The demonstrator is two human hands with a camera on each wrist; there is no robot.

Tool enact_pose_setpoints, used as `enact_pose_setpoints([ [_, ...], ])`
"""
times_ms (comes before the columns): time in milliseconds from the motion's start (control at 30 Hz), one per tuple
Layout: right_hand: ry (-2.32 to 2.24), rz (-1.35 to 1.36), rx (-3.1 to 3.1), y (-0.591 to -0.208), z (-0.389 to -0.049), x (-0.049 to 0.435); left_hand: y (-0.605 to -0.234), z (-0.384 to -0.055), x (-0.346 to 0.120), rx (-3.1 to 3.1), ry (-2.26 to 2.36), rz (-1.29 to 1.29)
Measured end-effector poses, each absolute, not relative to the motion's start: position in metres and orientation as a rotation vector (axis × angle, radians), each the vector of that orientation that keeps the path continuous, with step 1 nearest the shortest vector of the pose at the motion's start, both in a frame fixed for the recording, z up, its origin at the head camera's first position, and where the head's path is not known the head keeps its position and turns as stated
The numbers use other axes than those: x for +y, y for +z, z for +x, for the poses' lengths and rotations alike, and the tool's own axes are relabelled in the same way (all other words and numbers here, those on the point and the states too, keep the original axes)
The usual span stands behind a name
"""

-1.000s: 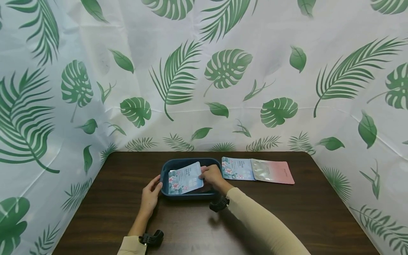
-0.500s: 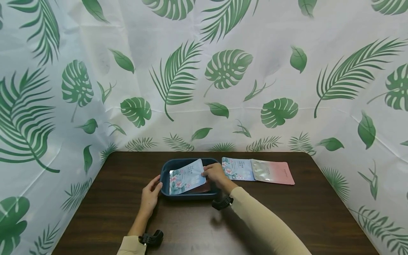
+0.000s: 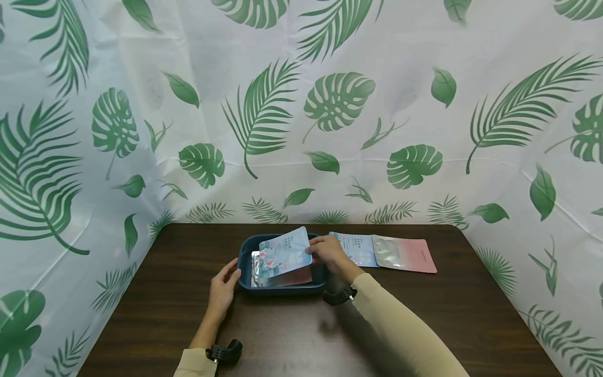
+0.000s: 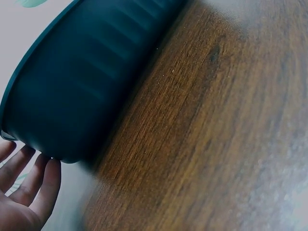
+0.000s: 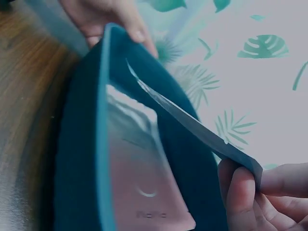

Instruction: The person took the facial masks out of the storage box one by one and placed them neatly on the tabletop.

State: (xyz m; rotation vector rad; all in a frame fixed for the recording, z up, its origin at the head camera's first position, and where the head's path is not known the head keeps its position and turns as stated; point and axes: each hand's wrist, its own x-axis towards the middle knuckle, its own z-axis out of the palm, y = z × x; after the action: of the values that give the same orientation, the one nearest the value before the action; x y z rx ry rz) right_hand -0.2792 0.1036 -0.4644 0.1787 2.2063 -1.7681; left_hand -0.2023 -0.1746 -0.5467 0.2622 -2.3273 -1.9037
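Note:
My right hand [image 3: 328, 251] pinches the right edge of a pale blue sheet mask packet [image 3: 285, 252] with a flower print, its text upright. In the right wrist view the packet [image 5: 185, 120] is tilted edge-on above the dark blue plastic bin [image 5: 79, 163], one end still inside. A pink and silver sheet mask packet [image 5: 144, 178] lies beneath it in the bin. My left hand [image 3: 222, 288] rests on the bin's left end; in the left wrist view its extended fingers [image 4: 45, 187] touch the outer wall. What lies under the pink packet is hidden.
Right of the bin, another pale blue packet [image 3: 359, 250] lies flat on the dark wooden table [image 3: 188, 251], partly behind my right hand. A pink and silver packet [image 3: 404, 254] adjoins its right side. A leaf-print curtain [image 3: 301, 115] rises behind the table's back edge.
My right hand has moved right and slightly up, lifting the blue packet and uncovering more of the pink one. My left hand and the bin have stayed in place.

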Motion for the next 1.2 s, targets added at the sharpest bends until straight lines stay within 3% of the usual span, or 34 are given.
enact_pose_setpoints([
  [533,-1.915,0.248,2.122,-0.439,-0.289,0.144,-0.546,-0.201,-0.175,-2.299,-1.946,0.232],
  [800,-1.986,0.243,2.061,-0.435,-0.285,0.168,-0.512,-0.187,-0.167,-2.296,-1.979,0.24],
  [1200,-1.992,0.255,2.06,-0.432,-0.275,0.201,-0.511,-0.185,-0.167,-2.286,-1.993,0.223],
])
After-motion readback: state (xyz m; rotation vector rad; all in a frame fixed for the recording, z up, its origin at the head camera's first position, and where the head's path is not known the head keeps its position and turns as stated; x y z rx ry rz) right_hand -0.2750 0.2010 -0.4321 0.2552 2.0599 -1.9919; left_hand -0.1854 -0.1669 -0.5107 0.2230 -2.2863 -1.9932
